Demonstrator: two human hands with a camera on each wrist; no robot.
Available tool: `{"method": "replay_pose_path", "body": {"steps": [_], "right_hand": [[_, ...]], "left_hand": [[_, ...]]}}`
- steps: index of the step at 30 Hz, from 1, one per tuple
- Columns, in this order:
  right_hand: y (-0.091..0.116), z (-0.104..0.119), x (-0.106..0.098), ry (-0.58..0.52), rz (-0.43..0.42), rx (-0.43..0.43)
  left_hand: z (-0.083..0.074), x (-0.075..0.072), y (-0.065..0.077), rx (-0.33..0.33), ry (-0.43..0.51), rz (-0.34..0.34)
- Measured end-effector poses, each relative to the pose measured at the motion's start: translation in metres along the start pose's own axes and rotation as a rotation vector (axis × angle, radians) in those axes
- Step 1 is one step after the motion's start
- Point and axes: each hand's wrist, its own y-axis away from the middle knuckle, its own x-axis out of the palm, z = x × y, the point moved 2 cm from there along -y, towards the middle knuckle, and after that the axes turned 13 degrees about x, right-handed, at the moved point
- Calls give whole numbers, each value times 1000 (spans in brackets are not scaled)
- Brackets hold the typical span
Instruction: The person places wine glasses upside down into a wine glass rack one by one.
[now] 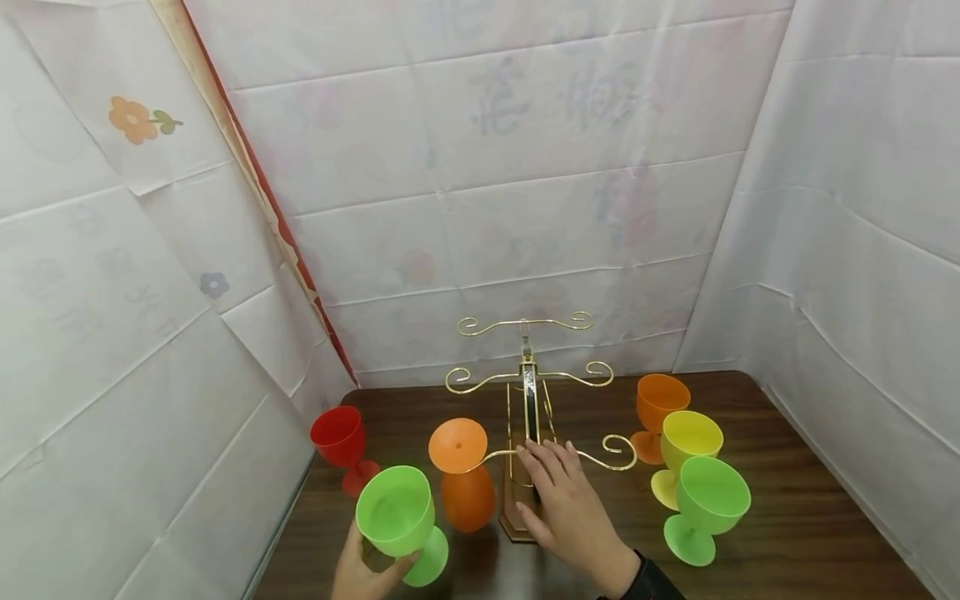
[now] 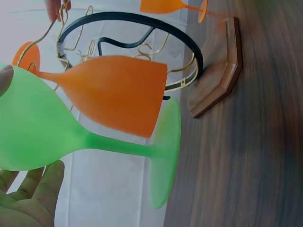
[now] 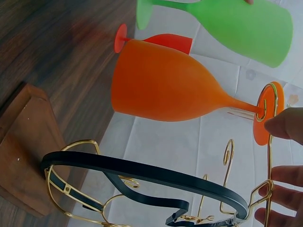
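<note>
My left hand (image 1: pixel 367 571) grips the bowl of a light green plastic goblet (image 1: pixel 397 512), fingers on one side and thumb on the other. The goblet is upright, its foot toward the table. Just right of it, an orange goblet (image 1: pixel 468 500) hangs upside down, its foot caught in the left curl of the rack's lowest gold wire arm (image 3: pixel 269 156). On that arm, near the middle of the gold and black rack (image 1: pixel 530 400), rests my right hand (image 1: pixel 573 517) with its fingers extended. Its thumb (image 3: pixel 286 125) lies close to the hanging goblet's foot.
A red goblet (image 1: pixel 341 437) stands at the table's left. On the right stand an orange goblet (image 1: pixel 660 404), a yellow goblet (image 1: pixel 690 437) and a green goblet (image 1: pixel 708 500) in a row. The rack's wooden base (image 2: pixel 222 71) sits on the dark wood table (image 1: pixel 795 517). White sheets surround the table.
</note>
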Motion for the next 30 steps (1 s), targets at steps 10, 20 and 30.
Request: {"method": "replay_pose_path", "body": {"steps": [10,20,30], "right_hand": [[1,0,0,-11,-11,-6],[-1,-2,0,-6,-17,-15],[0,-7,-10,-91,54,-17]], "left_hand": [[-9,20,9,18,45,92],[-15,45,9,126,163,193],[-23,57,6,102,166,276]]}}
